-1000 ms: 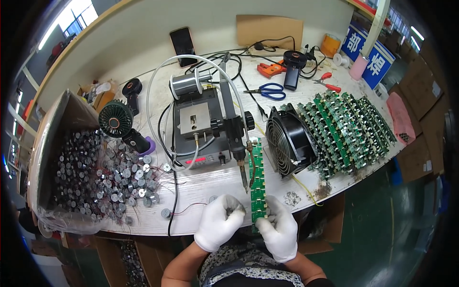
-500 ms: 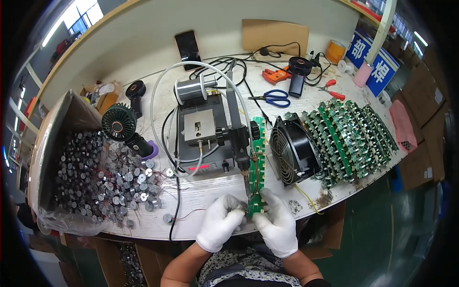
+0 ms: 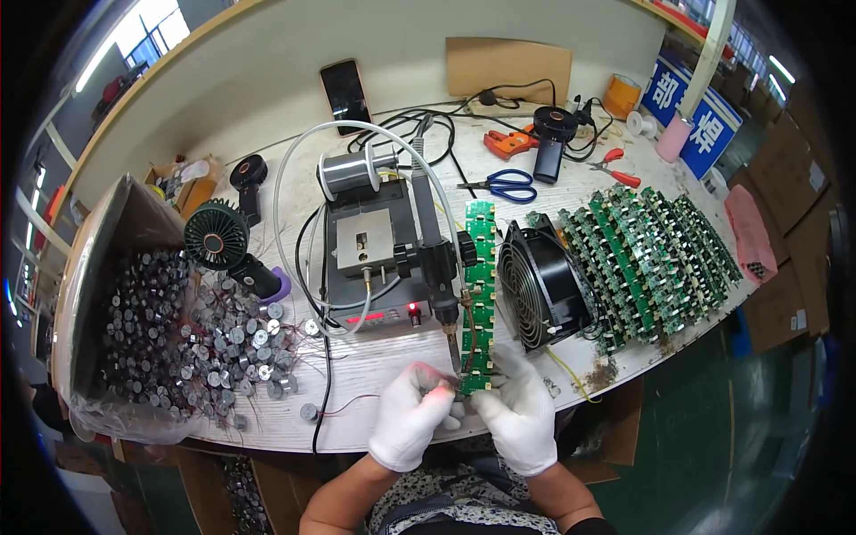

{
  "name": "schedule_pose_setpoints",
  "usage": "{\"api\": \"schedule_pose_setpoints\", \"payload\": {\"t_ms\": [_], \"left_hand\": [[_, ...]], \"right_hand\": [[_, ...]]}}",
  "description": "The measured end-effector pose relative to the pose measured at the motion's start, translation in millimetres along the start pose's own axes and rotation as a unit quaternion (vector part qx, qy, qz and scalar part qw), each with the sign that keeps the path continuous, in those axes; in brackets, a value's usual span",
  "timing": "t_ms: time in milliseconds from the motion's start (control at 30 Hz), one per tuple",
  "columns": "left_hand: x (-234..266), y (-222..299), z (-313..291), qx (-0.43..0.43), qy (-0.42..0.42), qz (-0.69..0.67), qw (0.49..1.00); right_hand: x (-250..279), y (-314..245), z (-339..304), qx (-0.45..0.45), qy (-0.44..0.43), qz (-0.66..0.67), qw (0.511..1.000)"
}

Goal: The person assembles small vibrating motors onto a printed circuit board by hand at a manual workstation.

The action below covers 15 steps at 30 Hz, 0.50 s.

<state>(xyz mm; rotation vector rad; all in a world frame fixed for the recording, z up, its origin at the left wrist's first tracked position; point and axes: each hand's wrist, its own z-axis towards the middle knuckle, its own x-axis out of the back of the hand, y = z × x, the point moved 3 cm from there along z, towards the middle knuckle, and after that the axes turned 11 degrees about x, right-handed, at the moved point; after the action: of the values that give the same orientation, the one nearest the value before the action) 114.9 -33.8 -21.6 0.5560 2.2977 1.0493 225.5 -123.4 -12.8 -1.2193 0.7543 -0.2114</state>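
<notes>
A long green circuit board strip (image 3: 480, 267) lies lengthwise in front of me, its near end between my hands. My white-gloved right hand (image 3: 519, 412) grips that end, thumb on the board and fingers along its right edge. My left hand (image 3: 410, 415), also gloved, is closed in a pinch beside the board's near left edge; what it pinches is hidden by the fingers. Just above the fingertips points the tip of a soldering iron (image 3: 439, 276), clamped upright on a soldering machine (image 3: 379, 232). A reddish glow falls on the left glove.
Small round motors with wires (image 3: 245, 343) spill from a box (image 3: 94, 259) at left; a single motor (image 3: 308, 412) lies nearer me. A black square fan (image 3: 544, 285) stands right of the strip, with stacked circuit boards (image 3: 642, 267) beyond. Blue-handled scissors (image 3: 508, 185) lie behind.
The circuit board strip has slid away from me along the iron. A red lamp on the machine is now lit, and a red glow shows on my left glove. Both hands keep nearly the same place.
</notes>
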Motion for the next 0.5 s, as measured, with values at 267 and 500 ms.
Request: {"api": "schedule_pose_setpoints", "payload": {"t_ms": [267, 500], "left_hand": [[0.7, -0.6, 0.6, -0.031, 0.032, -0.028, 0.999], [-4.3, 5.1, -1.6, -0.038, 0.042, -0.031, 0.998]], "right_hand": [[-5.2, -0.6, 6.8, -0.007, -0.010, 0.010, 1.000], [-7.4, -5.2, 9.5, 0.002, -0.006, 0.020, 1.000]]}}
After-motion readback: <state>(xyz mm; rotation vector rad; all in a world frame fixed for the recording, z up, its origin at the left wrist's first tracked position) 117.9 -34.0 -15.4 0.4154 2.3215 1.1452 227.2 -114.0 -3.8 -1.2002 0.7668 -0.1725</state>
